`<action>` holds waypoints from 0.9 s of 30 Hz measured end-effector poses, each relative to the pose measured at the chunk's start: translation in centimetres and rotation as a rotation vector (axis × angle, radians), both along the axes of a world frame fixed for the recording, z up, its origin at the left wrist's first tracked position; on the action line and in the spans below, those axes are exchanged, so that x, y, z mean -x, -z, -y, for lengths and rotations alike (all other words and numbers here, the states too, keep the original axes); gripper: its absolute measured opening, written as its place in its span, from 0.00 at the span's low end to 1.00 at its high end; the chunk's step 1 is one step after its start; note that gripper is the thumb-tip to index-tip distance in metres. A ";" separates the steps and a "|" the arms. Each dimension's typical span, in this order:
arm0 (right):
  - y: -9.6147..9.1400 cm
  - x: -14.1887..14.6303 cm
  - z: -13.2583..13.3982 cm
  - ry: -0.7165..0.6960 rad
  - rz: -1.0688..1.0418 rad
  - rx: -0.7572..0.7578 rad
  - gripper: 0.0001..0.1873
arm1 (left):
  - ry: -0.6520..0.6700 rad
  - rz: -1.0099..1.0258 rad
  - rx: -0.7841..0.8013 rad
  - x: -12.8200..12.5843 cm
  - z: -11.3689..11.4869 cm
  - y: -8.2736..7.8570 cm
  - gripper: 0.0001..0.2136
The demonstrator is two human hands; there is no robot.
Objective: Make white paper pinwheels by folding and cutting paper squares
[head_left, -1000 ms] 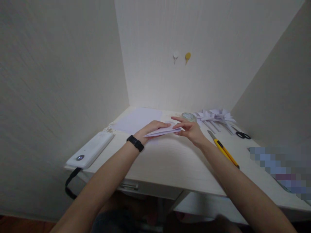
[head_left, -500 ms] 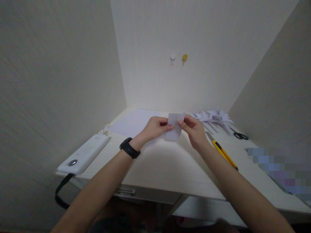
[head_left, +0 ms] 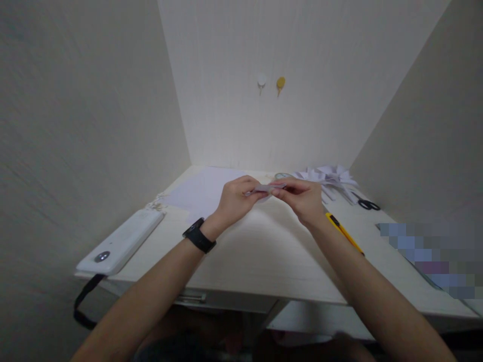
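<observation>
A small piece of white paper point(head_left: 263, 188) is held between my two hands above the desk, turned nearly edge-on to me. My left hand point(head_left: 238, 199) pinches its left end, with the thumb below and the fingers above. At the right end my right hand point(head_left: 302, 197) grips it between thumb and fingers. A black watch is on my left wrist. Behind my left hand lie larger sheets of white paper point(head_left: 206, 188). Close to my right forearm is a yellow utility knife point(head_left: 344, 233), partly hidden by the arm.
White folded paper pieces point(head_left: 332, 177) lie in a pile at the back right, with black-handled scissors point(head_left: 369, 204) near them. A white device point(head_left: 123, 242) with a black strap rests at the left edge. Two hooks point(head_left: 280, 83) are on the back wall. A blurred flat item point(head_left: 422, 259) lies far right.
The paper has tilted from facing me to nearly edge-on, and both hands have turned with it. A round object behind my right hand has come into sight. The view has shifted slightly.
</observation>
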State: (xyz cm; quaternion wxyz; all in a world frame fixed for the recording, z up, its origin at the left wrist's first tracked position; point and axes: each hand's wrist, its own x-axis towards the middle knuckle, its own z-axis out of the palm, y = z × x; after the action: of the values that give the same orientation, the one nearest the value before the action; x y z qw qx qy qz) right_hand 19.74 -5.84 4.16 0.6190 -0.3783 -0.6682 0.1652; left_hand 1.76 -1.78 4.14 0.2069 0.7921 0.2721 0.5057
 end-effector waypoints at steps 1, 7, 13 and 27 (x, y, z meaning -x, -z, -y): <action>-0.1 0.0 0.1 -0.009 0.005 -0.002 0.08 | -0.009 0.017 -0.002 -0.1 0.0 0.1 0.01; -0.4 -0.2 0.4 -0.009 0.060 -0.061 0.06 | -0.038 0.037 -0.057 0.1 -0.3 0.5 0.02; -0.4 0.0 0.3 0.029 0.005 -0.069 0.04 | -0.059 0.024 -0.096 0.0 -0.3 0.6 0.03; -0.5 -0.2 0.4 0.024 0.023 -0.052 0.04 | -0.002 0.050 -0.168 0.0 -0.4 0.6 0.03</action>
State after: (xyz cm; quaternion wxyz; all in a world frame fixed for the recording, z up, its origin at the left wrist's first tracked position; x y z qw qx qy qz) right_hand 19.90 -6.28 4.64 0.6230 -0.3716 -0.6747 0.1361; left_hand 1.76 -1.37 3.56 0.1459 0.7936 0.2244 0.5465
